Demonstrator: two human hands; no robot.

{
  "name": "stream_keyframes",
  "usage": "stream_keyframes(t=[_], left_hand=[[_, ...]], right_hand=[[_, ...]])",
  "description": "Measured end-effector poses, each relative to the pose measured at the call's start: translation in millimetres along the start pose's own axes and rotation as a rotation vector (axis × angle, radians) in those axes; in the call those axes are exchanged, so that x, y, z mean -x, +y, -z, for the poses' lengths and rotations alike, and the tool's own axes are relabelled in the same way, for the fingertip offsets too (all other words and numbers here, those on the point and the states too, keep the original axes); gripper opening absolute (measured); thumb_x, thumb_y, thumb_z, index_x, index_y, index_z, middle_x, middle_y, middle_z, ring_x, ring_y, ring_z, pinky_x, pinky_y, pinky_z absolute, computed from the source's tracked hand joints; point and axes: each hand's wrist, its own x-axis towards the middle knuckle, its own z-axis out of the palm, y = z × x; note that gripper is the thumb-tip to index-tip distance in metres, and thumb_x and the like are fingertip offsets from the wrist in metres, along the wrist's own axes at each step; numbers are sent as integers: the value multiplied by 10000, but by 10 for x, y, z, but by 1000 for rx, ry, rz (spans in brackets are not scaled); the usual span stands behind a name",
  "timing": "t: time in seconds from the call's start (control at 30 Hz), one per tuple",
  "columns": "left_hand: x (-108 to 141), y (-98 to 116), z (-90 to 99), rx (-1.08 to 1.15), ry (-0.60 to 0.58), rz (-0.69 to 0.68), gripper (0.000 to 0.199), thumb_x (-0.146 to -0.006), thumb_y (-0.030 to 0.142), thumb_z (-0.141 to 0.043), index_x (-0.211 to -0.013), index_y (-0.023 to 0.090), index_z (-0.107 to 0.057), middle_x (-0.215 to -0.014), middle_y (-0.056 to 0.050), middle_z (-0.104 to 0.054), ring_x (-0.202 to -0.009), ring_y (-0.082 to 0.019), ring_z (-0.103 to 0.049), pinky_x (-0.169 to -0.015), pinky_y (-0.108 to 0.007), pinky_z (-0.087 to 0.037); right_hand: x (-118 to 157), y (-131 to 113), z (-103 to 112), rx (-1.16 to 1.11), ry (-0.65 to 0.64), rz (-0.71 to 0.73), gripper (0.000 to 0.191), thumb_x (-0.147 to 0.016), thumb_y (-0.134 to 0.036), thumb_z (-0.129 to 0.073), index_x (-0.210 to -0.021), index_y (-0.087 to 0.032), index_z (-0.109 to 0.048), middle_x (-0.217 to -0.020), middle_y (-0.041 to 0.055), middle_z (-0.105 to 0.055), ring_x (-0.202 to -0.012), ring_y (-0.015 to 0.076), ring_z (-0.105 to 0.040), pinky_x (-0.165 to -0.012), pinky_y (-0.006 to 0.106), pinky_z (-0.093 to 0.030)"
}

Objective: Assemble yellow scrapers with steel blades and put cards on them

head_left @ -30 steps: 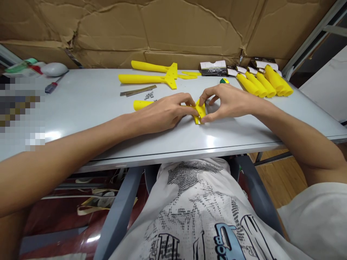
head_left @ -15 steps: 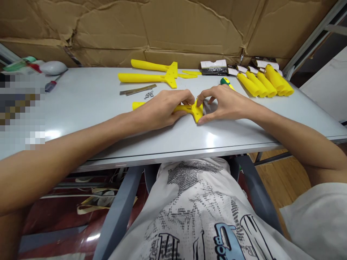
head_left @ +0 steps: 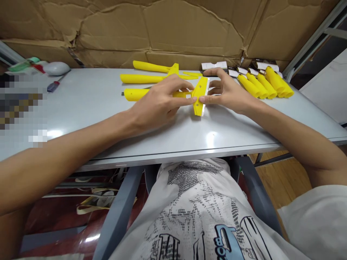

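A yellow plastic scraper (head_left: 200, 93) lies crosswise between my hands, its wide head to the right and its handle to the left. Two small screw spots show on the head's face, and a thin metal blade (head_left: 205, 104) runs along its right edge. My left hand (head_left: 162, 97) is closed around the handle near the neck, hiding its middle. With the thumb on the head's face and the fingers by the blade edge, my right hand (head_left: 229, 88) pinches the head. The fingertips behind it are partly hidden.
Behind my left hand lie two more yellow scrapers (head_left: 142, 78) and yellow strips (head_left: 191, 73). Several yellow sleeves (head_left: 271, 81) with card labels rest at the right, beside a black-and-white packet (head_left: 214, 66). A screwdriver (head_left: 53, 86) lies far left. Cardboard (head_left: 173, 29) stands along the back edge.
The scraper has been raised and turned, so its head's flat face and blade edge now show. My right fingers have shifted along the head. The metal strips and screws are now mostly covered.
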Motion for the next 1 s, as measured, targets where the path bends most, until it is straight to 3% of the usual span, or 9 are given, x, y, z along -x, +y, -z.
stream_keyframes(t=[0.07, 0.17, 0.27, 0.4, 0.5, 0.6, 0.73, 0.87, 1.0], left_hand=[[-14, 9, 14, 10, 24, 39, 353, -1178, 266, -511, -1324, 336, -825, -1455, -86, -778, -1291, -283, -745, -1102, -576, -644], [-38, 79, 16, 32, 67, 63, 310, -1180, 322, -520, -1334, 308, -790, -1382, -92, -803, -1256, -288, -761, -1124, -588, -639], [-67, 183, 24, 127, 124, 161, 357, -1160, 491, -640, -1412, 247, -703, -1367, -116, -810, -1199, -271, -781, -1046, -506, -674], [-96, 251, 23, 371, 102, 362, 690, -1034, 722, -821, -1502, 265, -601, -1160, -28, -870, -896, -175, -770, -788, -355, -667], [-86, 200, -14, 494, 137, 435, 689, -986, 783, -862, -1422, 292, -656, -1066, 6, -887, -882, -176, -799, -820, -355, -698], [-41, 106, -47, 444, 151, 443, 693, -1029, 831, -782, -1405, 257, -687, -1149, -52, -881, -975, -222, -854, -879, -401, -740], [8, 30, -31, 355, 68, 412, 684, -1098, 838, -674, -1466, 262, -679, -1269, -97, -857, -1119, -254, -863, -955, -445, -765], [-23, 51, 18, 496, 57, 481, 737, -992, 877, -807, -1367, 247, -728, -1209, -67, -873, -1019, -225, -857, -890, -426, -780], [-104, 54, 93, 626, 65, 532, 751, -885, 864, -930, -1266, 235, -777, -1090, -45, -883, -854, -206, -843, -800, -428, -778]], right_hand=[[16, -52, -59, -121, -39, -46, 689, -855, -531, -996, -1432, -289, -705, -1317, 106, -860, -1160, 316, -836, -944, 490, -761], [60, -173, -125, -204, -77, -17, 564, -794, -617, -1030, -1165, -263, -794, -1157, 96, -890, -1144, 349, -852, -953, 511, -762], [121, -261, -167, -217, -57, 42, 571, -735, -665, -1062, -1019, -256, -782, -1102, 91, -886, -1105, 352, -861, -961, 521, -760], [187, -278, -234, -167, -33, 27, 648, -721, -772, -1046, -971, -271, -719, -978, 70, -855, -1000, 339, -852, -925, 549, -763], [201, -272, -277, -152, 27, 6, 739, -688, -875, -1012, -961, -284, -663, -900, 40, -826, -929, 311, -839, -883, 514, -772], [202, -287, -281, -137, 54, 30, 728, -776, -936, -912, -1000, -282, -684, -990, 52, -836, -966, 296, -842, -851, 466, -773], [221, -325, -237, -32, 65, 65, 697, -858, -951, -831, -993, -278, -710, -1004, 73, -829, -964, 296, -838, -856, 469, -764], [224, -358, -192, -21, 40, 81, 708, -823, -962, -857, -949, -281, -707, -902, 60, -823, -873, 282, -823, -874, 483, -764], [172, -338, -180, -51, 23, 86, 686, -838, -940, -863, -984, -286, -719, -923, 56, -830, -864, 268, -819, -836, 452, -745]])
